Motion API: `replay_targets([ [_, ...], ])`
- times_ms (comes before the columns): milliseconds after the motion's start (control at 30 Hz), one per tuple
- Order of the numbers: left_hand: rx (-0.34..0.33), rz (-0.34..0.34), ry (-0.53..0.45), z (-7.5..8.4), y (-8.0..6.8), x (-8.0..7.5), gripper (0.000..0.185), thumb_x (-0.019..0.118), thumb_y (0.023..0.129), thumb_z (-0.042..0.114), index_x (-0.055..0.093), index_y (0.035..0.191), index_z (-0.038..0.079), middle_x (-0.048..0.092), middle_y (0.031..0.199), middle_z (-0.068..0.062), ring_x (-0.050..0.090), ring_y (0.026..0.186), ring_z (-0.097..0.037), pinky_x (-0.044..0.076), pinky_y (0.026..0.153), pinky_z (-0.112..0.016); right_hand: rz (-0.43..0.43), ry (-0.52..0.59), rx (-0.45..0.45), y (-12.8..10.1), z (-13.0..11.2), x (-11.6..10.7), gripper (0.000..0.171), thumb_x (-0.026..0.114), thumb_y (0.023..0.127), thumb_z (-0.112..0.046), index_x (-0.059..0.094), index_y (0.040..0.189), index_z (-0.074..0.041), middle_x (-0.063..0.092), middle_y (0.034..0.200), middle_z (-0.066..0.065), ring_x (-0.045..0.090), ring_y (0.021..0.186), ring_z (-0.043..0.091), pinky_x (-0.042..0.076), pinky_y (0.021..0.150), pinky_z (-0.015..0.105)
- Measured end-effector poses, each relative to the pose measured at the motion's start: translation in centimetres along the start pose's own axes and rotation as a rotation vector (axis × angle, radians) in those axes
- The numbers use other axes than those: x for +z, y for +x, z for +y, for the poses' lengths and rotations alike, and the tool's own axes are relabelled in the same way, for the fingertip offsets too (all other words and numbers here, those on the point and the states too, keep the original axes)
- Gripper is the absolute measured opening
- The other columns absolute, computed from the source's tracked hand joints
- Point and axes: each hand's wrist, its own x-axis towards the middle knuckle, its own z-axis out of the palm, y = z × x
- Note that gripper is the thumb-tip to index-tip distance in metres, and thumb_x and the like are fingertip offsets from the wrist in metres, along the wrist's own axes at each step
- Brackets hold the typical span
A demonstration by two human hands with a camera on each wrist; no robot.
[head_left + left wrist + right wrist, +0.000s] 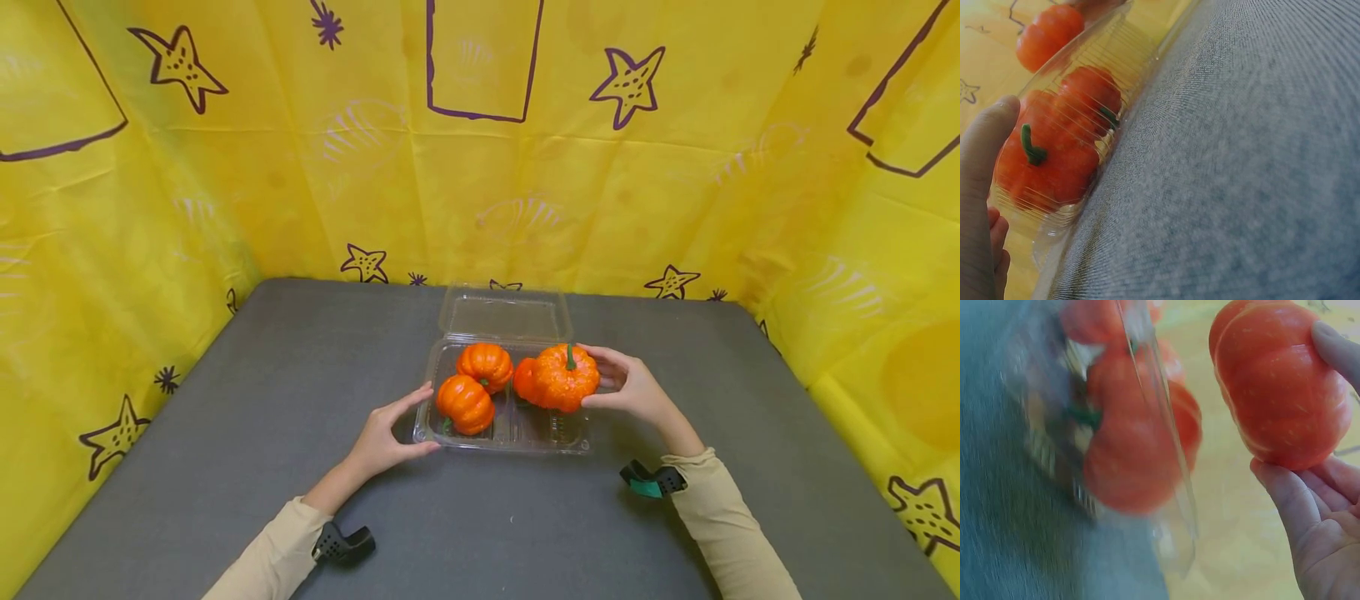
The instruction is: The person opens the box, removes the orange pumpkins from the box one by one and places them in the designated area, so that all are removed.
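A clear plastic clamshell box (504, 446) lies with its lid raised at the back. Two small orange toy pumpkins, a rear one (485, 365) and a front one (466, 406), sit in its left compartment. My left hand (381, 440) rests at that end, fingers and thumb spread fairly straight, tips right at the rim. My right hand (634, 390) grips another toy pumpkin (572, 382) between thumb and fingers, above the right compartment, green stem up. It partly hides a further pumpkin (524, 380) there. In the right wrist view the held pumpkin (1279, 384) shows apart from the box.
The box stands on a grey cloth-covered table (487, 525), its open lid (504, 317) close to the back edge. Yellow patterned cloth (420, 183) walls in the back and both sides. Each wrist wears a black camera mount.
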Motion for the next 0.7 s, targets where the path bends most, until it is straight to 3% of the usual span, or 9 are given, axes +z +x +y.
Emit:
replay_targets([
  [167, 0.001, 0.004, 0.001, 0.0, -0.1, 0.0, 0.068, 0.082, 0.052, -0.003, 0.052, 0.112, -0.014, 0.050, 0.116, -0.030, 0.050, 0.107, -0.037, 0.034, 0.095, -0.025, 0.079, 0.005, 0.055, -0.2, 0.7, -1.5, 0.063, 0.072, 0.068, 0.010, 0.040, 0.122, 0.017, 0.056, 0.114, -0.008, 0.058, 0.097, 0.009, 0.048, 0.076, 0.026],
  [300, 0.010, 0.008, -0.002, 0.0, -0.1, 0.0, 0.068, 0.083, 0.053, -0.003, 0.052, 0.112, -0.015, 0.050, 0.115, -0.030, 0.050, 0.106, -0.039, 0.033, 0.095, -0.025, 0.107, -0.004, 0.088, -0.3, 1.1, -2.2, 0.064, 0.073, 0.068, 0.008, 0.040, 0.122, 0.017, 0.056, 0.112, -0.011, 0.058, 0.096, 0.008, 0.048, 0.076, 0.025],
  [500, 0.007, 0.003, -0.005, -0.2, 0.0, 0.0, 0.068, 0.082, 0.053, -0.002, 0.052, 0.113, -0.014, 0.050, 0.116, -0.030, 0.050, 0.107, -0.038, 0.033, 0.095, -0.024, 0.123, -0.032, 0.116, -0.4, 1.4, -2.5, 0.063, 0.074, 0.068, 0.005, 0.043, 0.121, 0.014, 0.054, 0.117, -0.001, 0.056, 0.098, 0.006, 0.047, 0.077, 0.025],
  [700, 0.010, 0.003, -0.008, -0.2, -0.1, 0.0, 0.068, 0.082, 0.053, -0.003, 0.052, 0.113, -0.014, 0.050, 0.116, -0.030, 0.050, 0.107, -0.038, 0.033, 0.095, -0.024, 0.119, -0.049, 0.115, -0.5, 1.8, -2.7, 0.057, 0.071, 0.068, 0.011, 0.043, 0.117, 0.015, 0.045, 0.123, 0.024, 0.053, 0.100, 0.004, 0.047, 0.077, 0.024],
])
